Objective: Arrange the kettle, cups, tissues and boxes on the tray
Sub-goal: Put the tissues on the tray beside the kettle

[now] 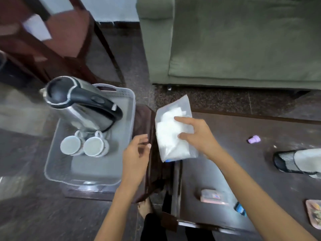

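The left hand (137, 153) is hovering with fingers loosely spread, holding nothing, beside the grey tray (57, 164). The right hand (194, 134) is pinching the tissue packet (171, 136) above the worktop (243, 162). Farther left, two cups (85, 145) and the kettle (81, 105) are sitting in the tray.

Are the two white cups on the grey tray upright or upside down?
Cannot tell for sure. The two white ribbed cups lie side by side before the steel kettle on the grey plastic tray, showing flat grey discs; blur hides whether those are bases.

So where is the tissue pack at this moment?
In the head view, the tissue pack is in the right hand, just right of the tray, above the dark table's left edge.
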`<state>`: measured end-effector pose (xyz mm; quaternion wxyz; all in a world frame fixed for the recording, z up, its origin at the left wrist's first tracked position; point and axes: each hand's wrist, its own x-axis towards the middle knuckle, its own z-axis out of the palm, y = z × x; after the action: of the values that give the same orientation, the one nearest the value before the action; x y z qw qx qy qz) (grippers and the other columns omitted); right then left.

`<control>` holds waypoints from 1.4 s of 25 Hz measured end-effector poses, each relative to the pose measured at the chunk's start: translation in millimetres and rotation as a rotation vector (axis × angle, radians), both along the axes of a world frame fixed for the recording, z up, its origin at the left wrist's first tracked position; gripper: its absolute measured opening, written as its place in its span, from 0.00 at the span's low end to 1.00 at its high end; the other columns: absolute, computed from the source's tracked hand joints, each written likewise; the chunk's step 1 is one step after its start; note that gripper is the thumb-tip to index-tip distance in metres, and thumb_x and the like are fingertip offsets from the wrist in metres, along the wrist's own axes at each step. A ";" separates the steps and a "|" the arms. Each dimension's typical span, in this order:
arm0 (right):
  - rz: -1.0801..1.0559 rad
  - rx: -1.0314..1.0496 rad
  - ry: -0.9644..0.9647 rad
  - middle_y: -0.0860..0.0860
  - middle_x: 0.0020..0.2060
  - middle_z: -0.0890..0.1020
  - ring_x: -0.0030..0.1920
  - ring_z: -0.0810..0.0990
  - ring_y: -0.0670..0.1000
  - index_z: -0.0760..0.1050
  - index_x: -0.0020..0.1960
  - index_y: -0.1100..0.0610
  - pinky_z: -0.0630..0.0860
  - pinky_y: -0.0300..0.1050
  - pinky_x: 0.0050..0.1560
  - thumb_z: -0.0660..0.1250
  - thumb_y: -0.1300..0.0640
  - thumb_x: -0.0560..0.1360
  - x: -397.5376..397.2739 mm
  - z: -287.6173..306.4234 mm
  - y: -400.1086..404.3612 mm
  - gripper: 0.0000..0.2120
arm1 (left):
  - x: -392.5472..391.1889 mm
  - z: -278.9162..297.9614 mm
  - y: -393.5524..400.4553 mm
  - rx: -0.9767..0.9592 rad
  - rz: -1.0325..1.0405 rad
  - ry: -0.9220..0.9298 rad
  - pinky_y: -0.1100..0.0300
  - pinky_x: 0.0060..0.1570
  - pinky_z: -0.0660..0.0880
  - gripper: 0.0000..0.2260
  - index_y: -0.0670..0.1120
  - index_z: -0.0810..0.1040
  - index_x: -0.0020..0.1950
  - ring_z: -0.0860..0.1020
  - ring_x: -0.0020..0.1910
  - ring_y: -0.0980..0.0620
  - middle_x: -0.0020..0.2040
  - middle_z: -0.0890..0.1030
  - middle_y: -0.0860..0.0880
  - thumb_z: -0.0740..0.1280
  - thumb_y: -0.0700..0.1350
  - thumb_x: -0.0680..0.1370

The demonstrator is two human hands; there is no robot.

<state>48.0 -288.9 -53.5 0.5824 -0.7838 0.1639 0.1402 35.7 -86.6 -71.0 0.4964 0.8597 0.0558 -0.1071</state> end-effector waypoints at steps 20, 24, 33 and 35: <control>-0.025 0.038 0.199 0.61 0.52 0.79 0.49 0.78 0.55 0.69 0.60 0.57 0.77 0.54 0.53 0.62 0.69 0.69 86.4 -5.9 166.2 0.20 | 30.4 1.3 70.5 0.198 -0.081 -0.129 0.64 0.44 0.70 0.27 0.44 0.75 0.61 0.78 0.51 0.48 0.53 0.81 0.48 0.77 0.52 0.66; -0.074 0.102 0.271 0.55 0.45 0.78 0.47 0.77 0.54 0.69 0.57 0.57 0.76 0.52 0.51 0.59 0.68 0.70 79.1 -8.6 162.8 0.17 | 28.5 8.1 59.0 0.284 -0.132 -0.182 0.61 0.38 0.72 0.24 0.46 0.74 0.61 0.80 0.44 0.49 0.49 0.82 0.50 0.73 0.50 0.67; -0.040 0.049 0.231 0.57 0.44 0.80 0.47 0.80 0.56 0.73 0.49 0.60 0.81 0.53 0.43 0.60 0.53 0.66 115.4 -8.2 160.2 0.15 | 24.5 2.5 63.4 0.422 -0.187 -0.232 0.50 0.34 0.76 0.19 0.39 0.77 0.63 0.81 0.40 0.37 0.58 0.81 0.41 0.60 0.35 0.72; -0.051 0.093 0.255 0.56 0.45 0.80 0.45 0.81 0.54 0.71 0.51 0.60 0.82 0.52 0.39 0.60 0.53 0.68 125.9 -8.0 159.2 0.15 | 25.9 2.7 64.9 0.421 -0.183 -0.223 0.49 0.36 0.76 0.19 0.39 0.76 0.64 0.81 0.42 0.36 0.59 0.81 0.41 0.61 0.33 0.73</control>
<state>173.8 -129.7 -61.4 0.5961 -0.7272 0.2499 0.2313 61.6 -21.7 -68.3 0.2979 0.9520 -0.0564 -0.0422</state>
